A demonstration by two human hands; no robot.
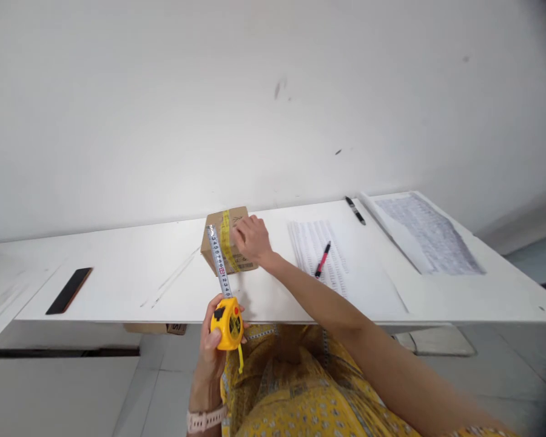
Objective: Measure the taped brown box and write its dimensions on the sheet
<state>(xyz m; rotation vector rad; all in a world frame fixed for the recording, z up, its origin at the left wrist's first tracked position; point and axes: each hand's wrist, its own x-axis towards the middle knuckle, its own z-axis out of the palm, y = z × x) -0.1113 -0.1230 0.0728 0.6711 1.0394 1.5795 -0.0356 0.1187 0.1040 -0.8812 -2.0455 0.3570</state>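
My left hand [213,331] is closed around a yellow tape measure [227,323] in front of the table edge. From its case the steel blade [220,261] runs up over the left part of a small cardboard box [215,220], its end near the box's far left corner. Yellow tape [226,233] crosses the top of that box. At the box's right side, my right hand [253,240] presses down with curled fingers, their tips partly hidden. A yellow strap hangs from the tape measure's case.
Printed sheets [313,243] lie right of the box, with a red and black pen [323,260] on them. Farther right are a black marker [355,210] and a plastic-covered stack of paper [430,233]. A dark flat bar [69,291] lies left. A wall [273,121] stands behind.
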